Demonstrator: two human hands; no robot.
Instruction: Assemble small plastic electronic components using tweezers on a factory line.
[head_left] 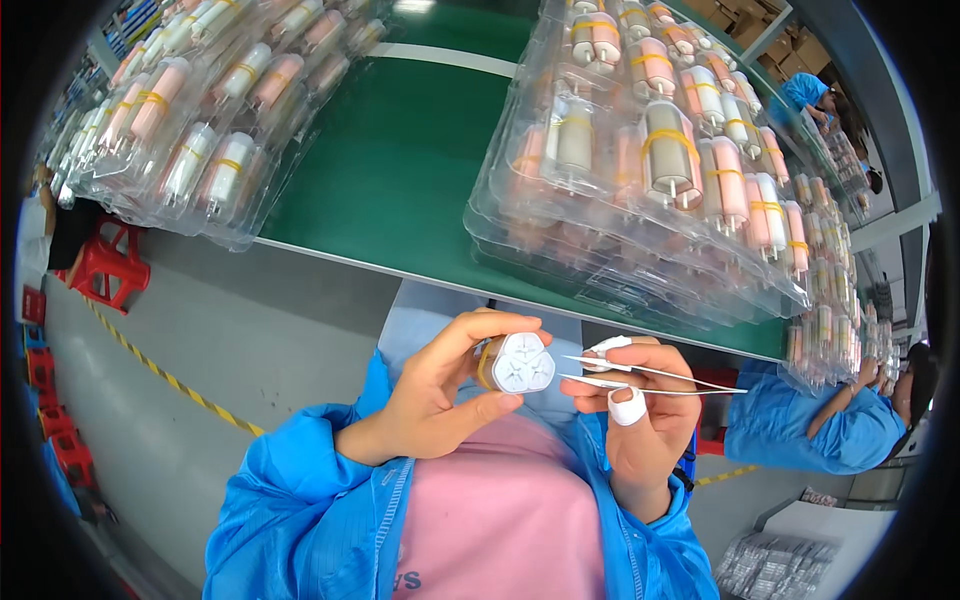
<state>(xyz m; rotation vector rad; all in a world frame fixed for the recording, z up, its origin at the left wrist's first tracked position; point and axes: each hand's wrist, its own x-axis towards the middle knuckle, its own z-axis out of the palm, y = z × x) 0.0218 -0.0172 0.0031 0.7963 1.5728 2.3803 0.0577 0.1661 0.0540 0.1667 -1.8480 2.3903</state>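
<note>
My left hand (440,385) is closed round a bundle of three small tubes (524,364), whose round whitish ends face up toward me. Part of a yellow rubber band (487,364) shows beside the fingers. In my right hand (650,400) is a pair of tweezers (655,378), pinched between thumb and fingers. Their two pointed tips are apart and lie just right of the tube ends, not touching them. White wrapping (627,406) covers my right thumb tip, and more white shows at a finger. Both hands are held in front of my body, below the table edge.
A green table (390,170) lies ahead. Stacked clear plastic trays (620,260) with banded pink, white and grey tubes stand on its right; more trays (190,200) stand left. A co-worker in blue (800,415) sits at right. A red stool (110,262) stands on the left floor.
</note>
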